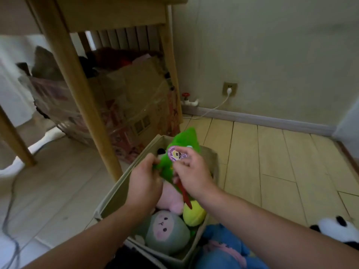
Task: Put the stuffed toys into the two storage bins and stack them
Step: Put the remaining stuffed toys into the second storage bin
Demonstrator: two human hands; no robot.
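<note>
Head view. Green stuffed toy (180, 152), round purple tag: held over beige fabric storage bin (108, 199); left hand (144, 183) pinching its side, right hand (191, 171) curled round its front, likely for lowering in. Bin contents: pink, yellow, grey-green plush. Outside, right: blue plush (225, 247), panda (338, 228).

Both hands hold a toy (182, 144) over the bin (114, 199), which stands right of the table leg (83, 105).
</note>
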